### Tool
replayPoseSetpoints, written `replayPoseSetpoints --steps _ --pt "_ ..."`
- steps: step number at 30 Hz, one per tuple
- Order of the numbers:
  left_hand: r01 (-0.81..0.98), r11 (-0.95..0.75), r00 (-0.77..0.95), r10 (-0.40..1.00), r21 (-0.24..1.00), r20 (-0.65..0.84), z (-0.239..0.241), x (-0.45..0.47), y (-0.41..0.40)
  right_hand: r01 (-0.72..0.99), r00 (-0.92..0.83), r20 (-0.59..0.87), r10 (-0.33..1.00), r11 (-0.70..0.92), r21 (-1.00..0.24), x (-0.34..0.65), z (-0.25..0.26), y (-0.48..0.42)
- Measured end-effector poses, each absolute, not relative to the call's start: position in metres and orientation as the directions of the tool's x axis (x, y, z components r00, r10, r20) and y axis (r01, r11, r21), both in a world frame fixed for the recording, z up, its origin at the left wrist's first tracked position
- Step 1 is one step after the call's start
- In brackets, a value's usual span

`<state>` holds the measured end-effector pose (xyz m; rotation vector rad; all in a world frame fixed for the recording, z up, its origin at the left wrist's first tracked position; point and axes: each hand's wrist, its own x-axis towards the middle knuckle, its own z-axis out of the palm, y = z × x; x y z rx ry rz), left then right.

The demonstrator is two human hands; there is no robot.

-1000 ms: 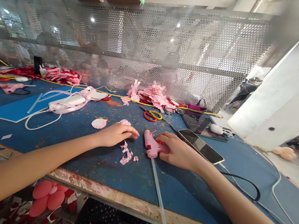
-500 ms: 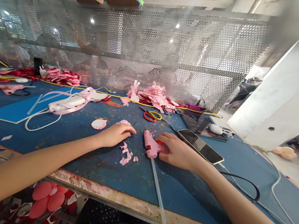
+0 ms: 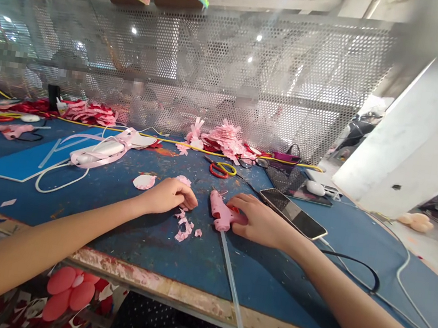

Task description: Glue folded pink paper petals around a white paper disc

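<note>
- Closest to me, a long clear glue stick (image 3: 231, 273) runs from the back of the gun over the table edge (image 3: 170, 289). I think I should lift gently so it doesn't catch there.
- My right hand (image 3: 260, 220) is wrapped around the handle of the pink glue gun (image 3: 219, 212), which is low over the blue table. A soft, steady grip seems best, with fingers away from the tip, as it may be hot.
- My left hand (image 3: 168, 196) is curled beside some pink paper bits (image 3: 183, 231). I can't tell if it holds anything. I'd aim the tip away from it.
- Past the tip lie scissors (image 3: 223, 170), so I'd steer around them.
</note>
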<state>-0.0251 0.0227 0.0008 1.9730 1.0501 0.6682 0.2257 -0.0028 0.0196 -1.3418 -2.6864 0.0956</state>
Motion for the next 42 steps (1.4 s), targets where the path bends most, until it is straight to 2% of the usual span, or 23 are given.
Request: replayPoseSetpoints --steps 9,11,15,17,21,24,26,29,31,32,34,37,39,42 --pt "0.424 -0.303 0.478 0.875 0.853 0.073 -0.001 -0.023 0.022 0.783 -0.604 0.104 0.790 0.612 -0.110 0.225 0.021 -0.005" --pt "0.482 -0.391 0.473 0.870 0.784 0.143 -0.002 -0.024 0.023 0.781 -0.604 0.107 0.790 0.613 -0.118 0.224 0.021 -0.005" --pt "0.599 -0.599 0.488 0.800 0.532 0.350 0.000 -0.023 0.021 0.796 -0.568 0.146 0.810 0.585 -0.154 0.224 0.019 -0.005" --pt "0.586 -0.636 0.494 0.772 0.503 0.401 0.004 -0.022 0.016 0.817 -0.512 0.195 0.837 0.544 -0.191 0.225 0.020 -0.004" --pt "0.503 -0.620 0.501 0.777 0.602 0.381 0.017 -0.016 -0.002 0.829 -0.346 0.342 0.874 0.456 -0.325 0.226 0.028 -0.004" --pt "0.361 -0.492 0.564 0.792 0.792 0.235 0.026 -0.004 -0.016 0.770 -0.228 0.447 0.865 0.441 -0.460 0.224 0.035 -0.008" --pt "0.246 -0.361 0.617 0.774 0.900 0.142 0.027 0.008 -0.025 0.700 -0.169 0.495 0.853 0.457 -0.549 0.221 0.037 -0.013" --pt "0.104 -0.153 0.655 0.755 0.983 0.048 0.026 0.023 -0.036 0.556 -0.099 0.532 0.841 0.490 -0.671 0.218 0.038 -0.020" --pt "0.013 -0.112 0.643 0.762 0.994 0.078 0.026 0.028 -0.042 0.424 -0.089 0.526 0.846 0.510 -0.748 0.218 0.039 -0.022" --pt "-0.001 -0.151 0.618 0.777 0.988 0.120 0.028 0.028 -0.044 0.350 -0.107 0.509 0.854 0.512 -0.785 0.218 0.041 -0.023" --pt "0.085 -0.337 0.547 0.802 0.938 0.239 0.034 0.025 -0.046 0.203 -0.184 0.454 0.872 0.486 -0.850 0.220 0.043 -0.023" --pt "0.333 -0.623 0.499 0.753 0.708 0.428 0.045 0.017 -0.044 0.028 -0.282 0.380 0.881 0.404 -0.914 0.220 0.047 -0.025" --pt "0.425 -0.708 0.491 0.704 0.564 0.514 0.048 0.014 -0.042 -0.056 -0.295 0.362 0.884 0.362 -0.930 0.218 0.048 -0.029" --pt "0.478 -0.768 0.452 0.631 0.427 0.630 0.047 0.012 -0.041 -0.145 -0.281 0.355 0.892 0.326 -0.934 0.211 0.046 -0.036"
